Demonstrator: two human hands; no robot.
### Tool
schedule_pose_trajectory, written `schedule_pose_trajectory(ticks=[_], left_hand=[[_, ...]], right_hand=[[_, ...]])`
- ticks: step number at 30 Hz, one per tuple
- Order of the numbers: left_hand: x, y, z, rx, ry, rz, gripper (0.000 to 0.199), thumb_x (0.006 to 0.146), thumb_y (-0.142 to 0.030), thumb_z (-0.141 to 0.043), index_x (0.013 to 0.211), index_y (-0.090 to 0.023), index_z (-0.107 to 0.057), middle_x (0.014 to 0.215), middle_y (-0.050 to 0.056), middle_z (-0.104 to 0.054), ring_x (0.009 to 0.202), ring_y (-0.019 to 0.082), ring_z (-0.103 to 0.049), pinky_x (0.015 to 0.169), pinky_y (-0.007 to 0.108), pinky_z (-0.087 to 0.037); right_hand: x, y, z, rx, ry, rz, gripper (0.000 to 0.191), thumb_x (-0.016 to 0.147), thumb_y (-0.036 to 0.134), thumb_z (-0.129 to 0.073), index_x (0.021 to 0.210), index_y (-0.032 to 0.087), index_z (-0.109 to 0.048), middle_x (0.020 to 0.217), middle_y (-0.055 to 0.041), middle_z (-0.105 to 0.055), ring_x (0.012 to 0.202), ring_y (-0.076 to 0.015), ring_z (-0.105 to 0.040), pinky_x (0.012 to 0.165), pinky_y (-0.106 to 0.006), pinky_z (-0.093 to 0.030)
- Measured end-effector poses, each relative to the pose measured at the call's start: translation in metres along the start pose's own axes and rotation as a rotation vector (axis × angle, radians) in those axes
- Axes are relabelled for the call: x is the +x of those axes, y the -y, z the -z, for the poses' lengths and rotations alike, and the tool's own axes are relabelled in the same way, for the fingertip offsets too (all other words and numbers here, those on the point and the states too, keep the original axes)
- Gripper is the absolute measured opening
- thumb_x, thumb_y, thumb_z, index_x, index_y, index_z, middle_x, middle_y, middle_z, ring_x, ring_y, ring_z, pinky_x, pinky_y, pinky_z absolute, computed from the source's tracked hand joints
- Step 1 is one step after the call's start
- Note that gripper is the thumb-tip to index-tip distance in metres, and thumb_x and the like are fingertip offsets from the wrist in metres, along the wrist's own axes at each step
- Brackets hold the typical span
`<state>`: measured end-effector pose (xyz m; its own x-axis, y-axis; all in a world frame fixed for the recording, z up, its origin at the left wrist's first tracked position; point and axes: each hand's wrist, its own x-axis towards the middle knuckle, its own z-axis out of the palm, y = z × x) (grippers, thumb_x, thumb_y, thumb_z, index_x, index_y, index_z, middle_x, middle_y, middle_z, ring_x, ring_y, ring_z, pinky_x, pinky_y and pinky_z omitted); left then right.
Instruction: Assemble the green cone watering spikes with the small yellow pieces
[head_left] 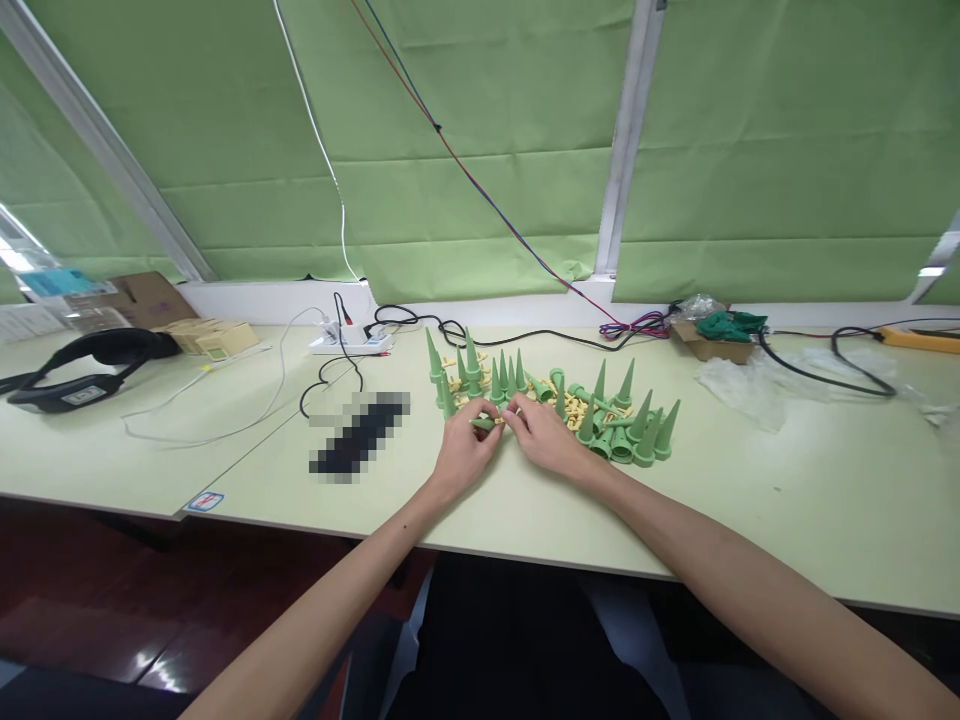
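Note:
My left hand (pixel 466 446) is closed around a green plastic cone (pixel 484 424), held tilted above the table with its tip toward the left. The fingers of my right hand (pixel 541 432) pinch at the cone's wider end, where a small yellow piece (pixel 501 419) shows between the two hands. Beyond my hands stand several upright green cones (pixel 511 378). On the right, more green cones (pixel 645 428) stand or lie on their sides around a heap of small yellow pieces (pixel 577 410). My fingers partly hide the heap and the held parts.
A power strip (pixel 349 341) with black cables lies at the back left. A black headset (pixel 90 370) and yellow blocks (pixel 217 338) sit at the far left, a pixelated dark object (pixel 360 438) nearer. A cardboard box (pixel 712 340) and clear plastic bags (pixel 757 385) are at right.

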<state>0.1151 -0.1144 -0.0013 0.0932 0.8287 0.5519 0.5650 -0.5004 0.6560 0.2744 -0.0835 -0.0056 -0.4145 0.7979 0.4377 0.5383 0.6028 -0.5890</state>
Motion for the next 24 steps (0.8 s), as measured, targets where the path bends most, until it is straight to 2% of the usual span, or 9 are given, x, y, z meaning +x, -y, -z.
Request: schedule_pose_trajectory(ticks=[5, 10, 13, 16, 21, 24], left_hand=[[-0.0008, 0.0016, 0.0004, 0.006, 0.031, 0.008, 0.008, 0.084, -0.027, -0.058, 0.086, -0.019, -0.058, 0.083, 0.000, -0.064, 0.055, 0.009, -0.051, 0.054, 0.023, -0.043], [-0.0011, 0.0020, 0.0003, 0.045, 0.038, 0.020, 0.007, 0.082, -0.025, -0.061, 0.085, -0.019, -0.059, 0.073, -0.002, -0.062, 0.052, 0.009, -0.049, 0.054, 0.024, -0.042], [-0.0009, 0.0015, 0.0002, 0.041, 0.040, 0.024, 0.007, 0.082, -0.026, -0.060, 0.084, -0.019, -0.060, 0.076, -0.001, -0.062, 0.053, 0.009, -0.050, 0.054, 0.023, -0.042], [-0.0001, 0.0009, 0.0004, 0.002, 0.034, 0.040, 0.008, 0.083, -0.027, -0.059, 0.084, -0.019, -0.059, 0.081, -0.001, -0.064, 0.056, 0.009, -0.051, 0.054, 0.022, -0.042], [0.0015, 0.0011, 0.0008, -0.031, -0.006, 0.070, 0.011, 0.082, -0.029, -0.060, 0.082, -0.018, -0.058, 0.082, -0.001, -0.063, 0.055, 0.008, -0.050, 0.054, 0.021, -0.042], [0.0015, 0.0010, 0.0008, -0.028, 0.002, 0.064, 0.011, 0.082, -0.029, -0.060, 0.082, -0.018, -0.058, 0.082, -0.001, -0.063, 0.056, 0.008, -0.051, 0.055, 0.022, -0.043]], right_hand=[[0.0007, -0.0019, -0.0009, -0.025, -0.005, 0.015, 0.024, 0.101, 0.032, -0.037, 0.083, 0.021, -0.050, 0.068, 0.0001, -0.056, 0.062, -0.0155, -0.050, 0.061, -0.026, -0.032], [0.0010, -0.0021, -0.0002, -0.061, -0.017, 0.036, 0.032, 0.101, 0.032, -0.035, 0.074, 0.021, -0.046, 0.065, -0.0001, -0.053, 0.060, -0.0147, -0.046, 0.060, -0.027, -0.029], [0.0013, -0.0010, 0.0002, -0.060, -0.016, 0.023, 0.034, 0.101, 0.033, -0.035, 0.072, 0.020, -0.047, 0.066, -0.0005, -0.054, 0.060, -0.0145, -0.047, 0.060, -0.027, -0.030], [0.0009, 0.0010, 0.0006, -0.044, -0.023, -0.013, 0.032, 0.101, 0.034, -0.036, 0.075, 0.020, -0.049, 0.066, 0.0000, -0.055, 0.060, -0.0143, -0.047, 0.059, -0.026, -0.030], [-0.0006, 0.0031, 0.0018, 0.013, -0.008, -0.020, 0.020, 0.100, 0.034, -0.039, 0.092, 0.021, -0.053, 0.067, 0.0016, -0.057, 0.059, -0.0144, -0.048, 0.059, -0.025, -0.030], [-0.0006, 0.0019, 0.0019, 0.010, 0.008, -0.006, 0.018, 0.099, 0.031, -0.039, 0.091, 0.021, -0.053, 0.067, 0.0014, -0.057, 0.061, -0.0150, -0.050, 0.061, -0.026, -0.031]])
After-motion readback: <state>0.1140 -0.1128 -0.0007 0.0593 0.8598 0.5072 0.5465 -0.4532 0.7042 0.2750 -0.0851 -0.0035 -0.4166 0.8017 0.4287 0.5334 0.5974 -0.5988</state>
